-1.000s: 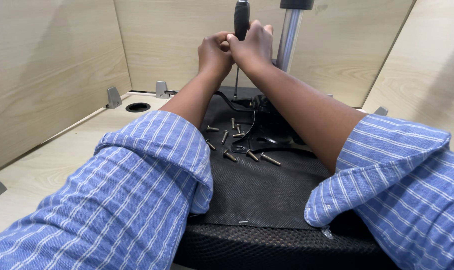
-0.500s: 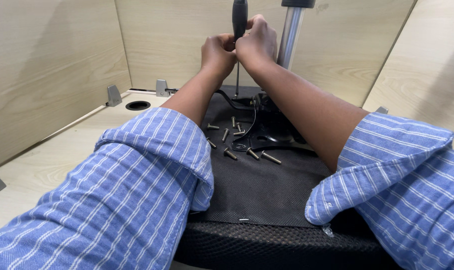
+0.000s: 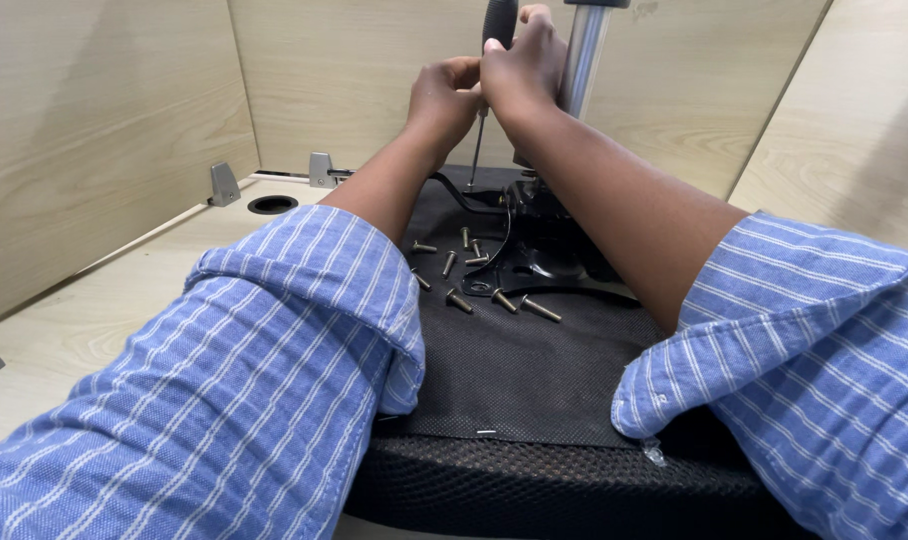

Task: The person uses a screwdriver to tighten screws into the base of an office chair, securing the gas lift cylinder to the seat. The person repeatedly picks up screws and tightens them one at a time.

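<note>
An upturned black office-chair seat lies in front of me with its black metal mechanism and a silver gas cylinder standing up from it. My right hand is closed around the black handle of a screwdriver held upright, its thin shaft pointing down at the mechanism. My left hand grips just beside it, fingers curled at the shaft's upper end. Several loose screws lie scattered on the seat's fabric underside.
A light wooden desk with wooden partition walls surrounds the seat. A round cable hole and two grey metal brackets sit at the back left. My blue striped sleeves fill the foreground.
Both hands and the screwdriver have stayed at the same spot above the mechanism; my grip shifted slightly, as if turning the handle. The screws have not moved.
</note>
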